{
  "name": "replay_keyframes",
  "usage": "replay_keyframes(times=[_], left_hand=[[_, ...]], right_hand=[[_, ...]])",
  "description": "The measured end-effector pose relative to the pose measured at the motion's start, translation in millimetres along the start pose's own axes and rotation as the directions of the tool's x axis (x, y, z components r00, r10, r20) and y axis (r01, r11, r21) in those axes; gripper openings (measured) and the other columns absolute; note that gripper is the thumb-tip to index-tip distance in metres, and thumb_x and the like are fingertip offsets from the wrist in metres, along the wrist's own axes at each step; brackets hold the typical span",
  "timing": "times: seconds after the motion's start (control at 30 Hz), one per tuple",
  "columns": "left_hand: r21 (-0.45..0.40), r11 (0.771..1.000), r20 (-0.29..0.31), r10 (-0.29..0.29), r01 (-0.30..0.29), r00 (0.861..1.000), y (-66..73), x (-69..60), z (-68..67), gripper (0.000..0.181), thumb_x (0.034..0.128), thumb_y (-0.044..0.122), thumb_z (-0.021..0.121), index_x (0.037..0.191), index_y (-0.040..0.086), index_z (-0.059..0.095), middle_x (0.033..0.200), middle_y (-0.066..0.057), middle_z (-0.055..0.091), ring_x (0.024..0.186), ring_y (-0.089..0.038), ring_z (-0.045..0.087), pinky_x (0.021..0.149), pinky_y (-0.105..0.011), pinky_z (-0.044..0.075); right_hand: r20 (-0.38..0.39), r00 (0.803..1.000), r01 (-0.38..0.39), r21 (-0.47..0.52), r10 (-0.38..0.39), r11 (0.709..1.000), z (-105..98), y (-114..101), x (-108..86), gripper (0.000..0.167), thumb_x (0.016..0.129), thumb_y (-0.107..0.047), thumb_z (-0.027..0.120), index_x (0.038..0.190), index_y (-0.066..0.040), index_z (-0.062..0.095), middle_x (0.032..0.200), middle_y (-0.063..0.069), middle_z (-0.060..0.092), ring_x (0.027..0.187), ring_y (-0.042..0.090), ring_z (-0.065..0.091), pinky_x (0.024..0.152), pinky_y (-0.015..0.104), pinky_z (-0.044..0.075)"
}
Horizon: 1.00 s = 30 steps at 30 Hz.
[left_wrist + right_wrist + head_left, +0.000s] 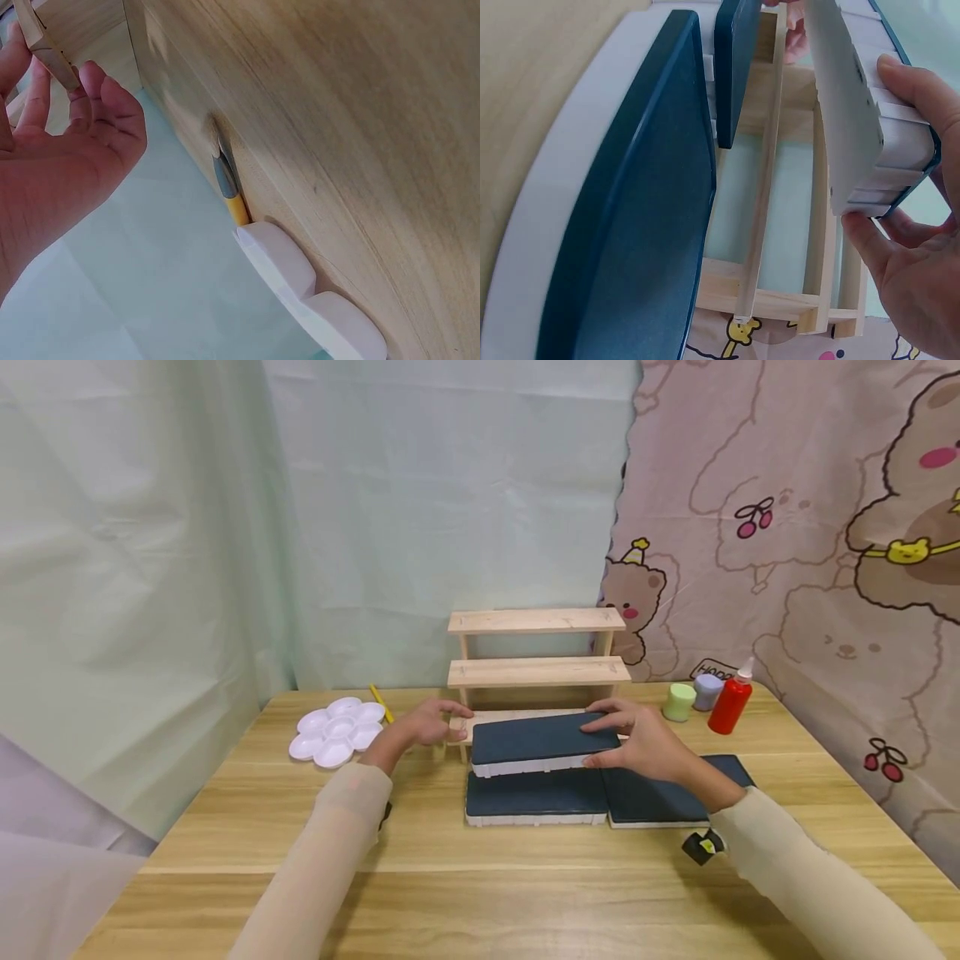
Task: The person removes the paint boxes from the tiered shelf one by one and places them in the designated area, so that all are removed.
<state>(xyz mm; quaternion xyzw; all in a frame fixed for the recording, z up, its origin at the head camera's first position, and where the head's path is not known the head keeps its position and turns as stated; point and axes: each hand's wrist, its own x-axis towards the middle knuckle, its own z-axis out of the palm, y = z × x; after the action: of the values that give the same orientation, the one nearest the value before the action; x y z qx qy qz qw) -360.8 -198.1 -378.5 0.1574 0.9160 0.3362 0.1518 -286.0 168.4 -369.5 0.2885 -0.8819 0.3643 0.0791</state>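
Note:
My right hand point(643, 745) grips the right end of a flat white box with a dark blue lid point(536, 743). In the right wrist view, its ribbed white side point(900, 124) faces the thumb and fingers. The box is raised and slightly tilted, in front of the lowest board of a three-tier wooden shelf point(538, 672). My left hand point(429, 724) is at the left end of that lowest board. Its fingers curl about the board's end point(52, 60) in the left wrist view. Two similar boxes, a left one point(536, 797) and a right one point(651, 800), lie side by side below.
A white flower-shaped palette point(339, 727) lies to the left, with a yellow-handled paintbrush point(381, 702) beside it. At the right stand a green jar point(679, 702), a purple jar point(707, 692) and a red squeeze bottle point(730, 703). Curtains hang behind the wooden table point(480, 893).

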Motion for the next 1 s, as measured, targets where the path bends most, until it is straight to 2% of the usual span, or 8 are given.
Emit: replay_keyframes(times=[0.1,0.3,0.43,0.6,0.83,1.0], left_hand=[[0.006,1.0,0.0,-0.001,0.001,1.0,-0.2,1.0,0.2,0.04,0.0938,0.019,0.067,0.133,0.013,0.063,0.145,-0.019,0.048,0.135,-0.038,0.039,0.107,-0.051,0.037],[0.006,1.0,-0.001,-0.001,0.001,1.0,-0.9,2.1,0.5,0.039,0.0938,0.019,0.067,0.133,0.014,0.063,0.146,-0.019,0.047,0.135,-0.038,0.039,0.106,-0.052,0.037],[0.01,1.0,-0.001,-0.004,0.004,1.0,-1.9,2.4,1.0,0.038,0.094,0.019,0.067,0.131,0.014,0.064,0.145,-0.018,0.048,0.134,-0.036,0.04,0.106,-0.05,0.037],[0.023,1.0,-0.003,0.003,-0.003,1.0,-1.5,2.7,0.9,0.033,0.0938,0.019,0.067,0.126,0.011,0.066,0.142,-0.018,0.051,0.129,-0.035,0.044,0.102,-0.047,0.039],[0.025,1.0,-0.002,-0.007,0.007,1.0,0.1,1.8,0.2,0.032,0.0938,0.019,0.067,0.125,0.011,0.067,0.139,-0.017,0.053,0.118,-0.031,0.047,0.094,-0.041,0.041],[0.016,1.0,-0.003,-0.017,0.017,1.0,0.0,1.4,1.0,0.032,0.0943,0.019,0.066,0.126,0.012,0.066,0.138,-0.017,0.053,0.115,-0.03,0.048,0.091,-0.039,0.042]], right_hand=[[0.002,1.0,-0.005,0.018,0.005,1.0,-0.7,-2.8,-2.9,0.044,0.07,-0.028,0.091,0.109,-0.011,0.078,0.13,0.01,0.061,0.118,0.034,0.055,0.085,0.052,0.054],[0.002,1.0,0.0,-0.007,0.0,1.0,-1.5,-9.6,-7.8,0.044,0.07,-0.031,0.092,0.108,-0.013,0.079,0.13,0.009,0.062,0.117,0.032,0.056,0.081,0.041,0.052],[0.009,1.0,0.005,-0.006,-0.005,1.0,-1.5,-12.2,-10.9,0.044,0.07,-0.029,0.092,0.108,-0.014,0.079,0.131,0.008,0.062,0.12,0.033,0.055,0.089,0.049,0.05],[0.021,1.0,0.009,0.019,-0.009,1.0,-2.9,-13.9,-15.2,0.042,0.072,-0.026,0.091,0.109,-0.011,0.078,0.132,0.01,0.061,0.124,0.038,0.051,0.097,0.061,0.043],[0.047,0.999,0.02,0.056,-0.022,0.998,-5.1,-18.8,-21.5,0.041,0.074,-0.026,0.089,0.11,-0.01,0.078,0.131,0.011,0.059,0.121,0.037,0.052,0.09,0.056,0.051],[0.042,0.998,0.048,0.071,-0.051,0.996,-5.7,-23.2,-26.2,0.041,0.072,-0.026,0.09,0.109,-0.013,0.078,0.13,0.007,0.059,0.121,0.034,0.053,0.089,0.055,0.052]])
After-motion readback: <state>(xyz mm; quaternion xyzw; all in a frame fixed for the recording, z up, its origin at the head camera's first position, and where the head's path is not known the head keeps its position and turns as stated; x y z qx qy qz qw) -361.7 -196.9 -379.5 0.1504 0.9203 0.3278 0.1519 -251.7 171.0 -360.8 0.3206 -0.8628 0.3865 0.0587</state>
